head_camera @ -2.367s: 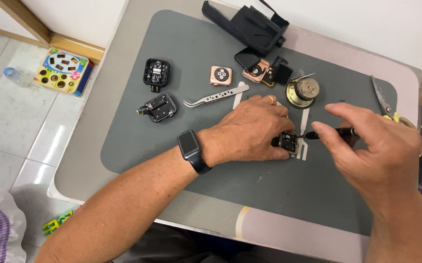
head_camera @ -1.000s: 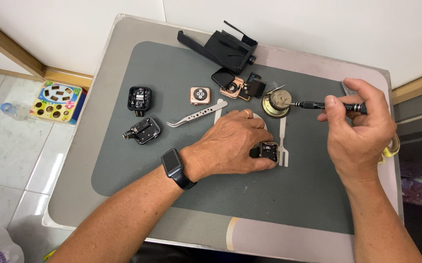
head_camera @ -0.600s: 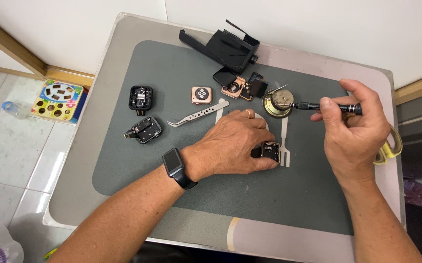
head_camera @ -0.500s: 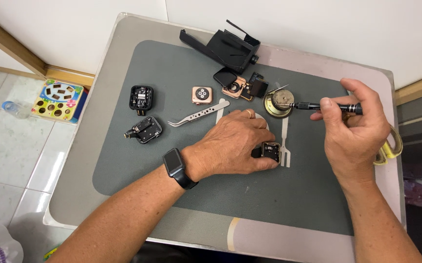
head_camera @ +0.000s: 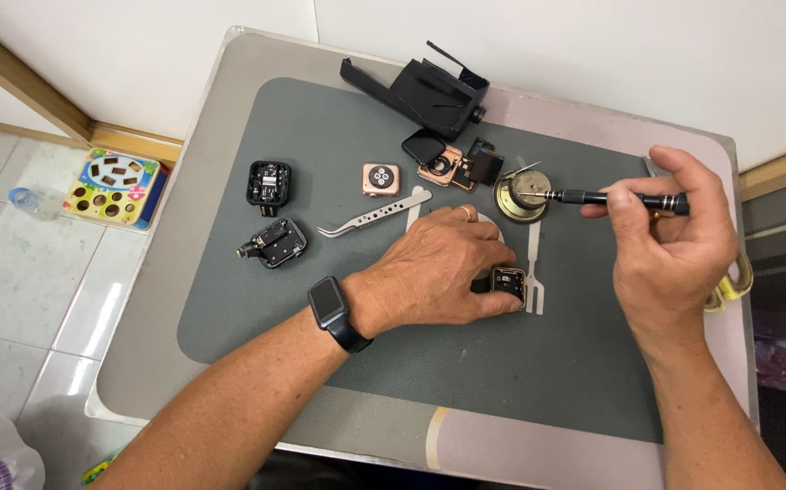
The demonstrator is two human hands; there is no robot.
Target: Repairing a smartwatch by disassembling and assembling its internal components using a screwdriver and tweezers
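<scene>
My left hand (head_camera: 438,268) presses down on a small square watch body (head_camera: 508,281) and pinches it against the grey mat (head_camera: 311,354). My right hand (head_camera: 669,245) grips a thin black screwdriver (head_camera: 606,197). Its tip reaches over a round brass dish (head_camera: 522,195) at the back of the mat. A white forked pry tool (head_camera: 534,272) lies just right of the watch body.
Metal tweezers (head_camera: 373,216), a rose-gold watch case (head_camera: 381,180), two black watch modules (head_camera: 268,184) (head_camera: 277,243), an opened watch (head_camera: 452,163) and a black stand (head_camera: 424,89) lie on the mat. A colourful toy (head_camera: 113,186) sits on the floor to the left.
My right hand has lifted the screwdriver away from the watch body and carried it up to the brass dish. My left hand stays on the watch body.
</scene>
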